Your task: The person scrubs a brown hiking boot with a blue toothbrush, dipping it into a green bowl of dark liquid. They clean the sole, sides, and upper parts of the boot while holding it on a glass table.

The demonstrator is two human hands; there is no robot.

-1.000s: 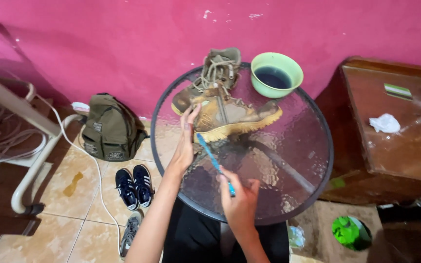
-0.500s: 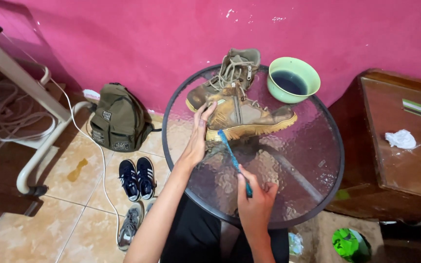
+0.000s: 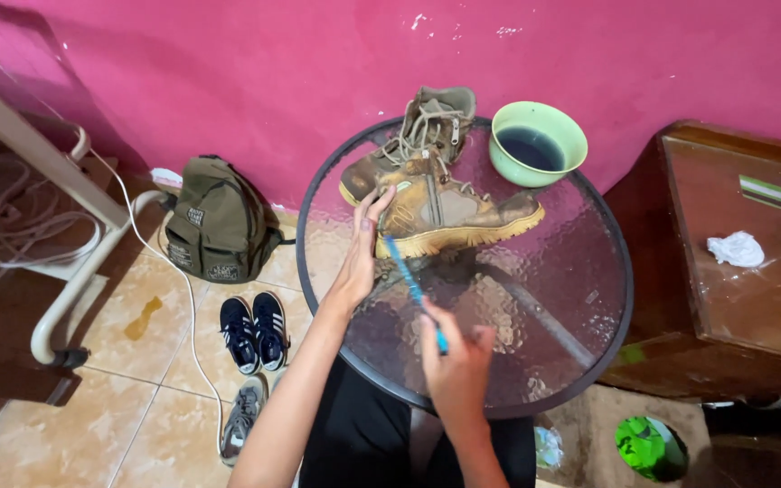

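So a bright pink wall [image 3: 228, 72] is taking up the whole background, and a round glass-topped bench [image 3: 580, 298] is being used right in front of it. Two muddy tan boots are sitting on the far half of the glass: the nearer boot [image 3: 458, 212] is lying on its side with the pale sole facing the person, and the second boot [image 3: 418, 131] is being kept just behind it, touching it. A green bowl [image 3: 538, 143] of dark liquid is parked just beside them on the right.

The left hand [image 3: 361, 248] is being held against the heel end of the nearer boot, fingers stretched out flat, so that grip is apart and nothing is being clamped. The right hand [image 3: 456, 366] is being kept closer to the body, its grip clamped on the handle of a blue toothbrush [image 3: 411, 285], whose head is being pointed up at the boot's sole, right at its edge.

Down on the tiled floor [image 3: 65, 434], an olive backpack [image 3: 216, 221] is leaning by the wall, with dark sneakers [image 3: 253, 330] near it. A wooden cabinet [image 3: 743, 298] is standing to the right.
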